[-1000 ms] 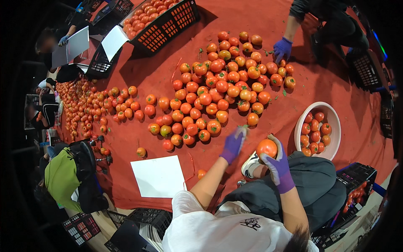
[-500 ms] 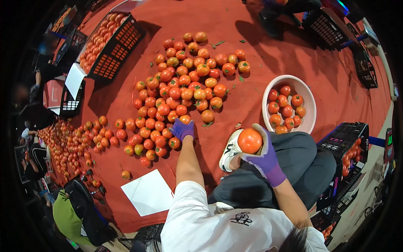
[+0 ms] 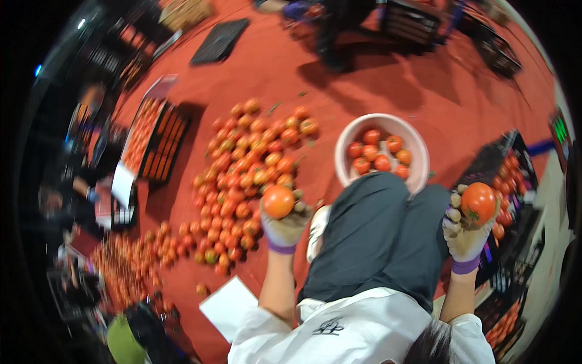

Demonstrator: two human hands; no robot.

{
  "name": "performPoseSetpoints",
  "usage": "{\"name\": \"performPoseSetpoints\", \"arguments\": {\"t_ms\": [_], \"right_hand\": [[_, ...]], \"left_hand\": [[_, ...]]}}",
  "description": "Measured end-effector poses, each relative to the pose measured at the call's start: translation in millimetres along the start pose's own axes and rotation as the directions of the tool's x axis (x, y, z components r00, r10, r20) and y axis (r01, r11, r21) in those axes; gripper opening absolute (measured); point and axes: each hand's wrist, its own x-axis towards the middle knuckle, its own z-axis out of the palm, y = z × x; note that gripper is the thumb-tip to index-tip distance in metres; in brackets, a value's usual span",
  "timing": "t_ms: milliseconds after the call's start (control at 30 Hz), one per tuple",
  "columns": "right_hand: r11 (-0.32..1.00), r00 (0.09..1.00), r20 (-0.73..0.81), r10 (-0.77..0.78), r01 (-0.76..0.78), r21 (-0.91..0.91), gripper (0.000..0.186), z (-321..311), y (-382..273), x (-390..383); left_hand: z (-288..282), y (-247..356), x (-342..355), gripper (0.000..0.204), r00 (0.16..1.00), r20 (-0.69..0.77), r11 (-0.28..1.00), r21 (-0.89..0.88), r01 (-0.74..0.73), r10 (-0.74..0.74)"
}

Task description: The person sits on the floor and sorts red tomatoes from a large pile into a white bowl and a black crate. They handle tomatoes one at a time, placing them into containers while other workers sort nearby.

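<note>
In my gloved left hand (image 3: 287, 230), raised at the near right side of a tomato pile (image 3: 227, 182), rests a round orange-red tomato (image 3: 278, 201), the fingers curled behind it. My right hand (image 3: 465, 242), in a matching purple-cuffed glove with a pale palm, grips a larger red tomato (image 3: 478, 202) beside a black crate (image 3: 488, 159). That crate, at my right, has tomatoes in it. Beyond my knees stands a pale pink basin (image 3: 422, 148) with several red tomatoes in it, well spaced.
A black crate heaped with tomatoes (image 3: 165, 148) stands at the far left. More tomatoes (image 3: 124, 267) spread over the red floor below it. A white sheet (image 3: 229, 308) lies near my left elbow. A person's dark-clad leg (image 3: 330, 45) shows at the top, right of a dark flat panel (image 3: 219, 42).
My left hand has come up from the pile with a tomato. My right hand has swung right with its tomato, from over my legs to beside the crate. The whole view has turned.
</note>
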Motion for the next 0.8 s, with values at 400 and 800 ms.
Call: {"name": "performPoseSetpoints", "arguments": {"t_ms": [400, 800], "right_hand": [[0.394, 0.487, -0.238, -0.840, 0.247, -0.885, 0.055, -192, -312, -143], [-0.089, 0.504, -0.239, -0.830, -0.543, -0.835, 0.070, -415, -419, 4]], "left_hand": [[112, -140, 43, 0.069, 0.989, 0.008, 0.889, 0.438, 0.130, -0.148], [180, -295, 45, 0.078, 0.935, 0.210, 0.487, 0.872, -0.047, -0.287]]}}
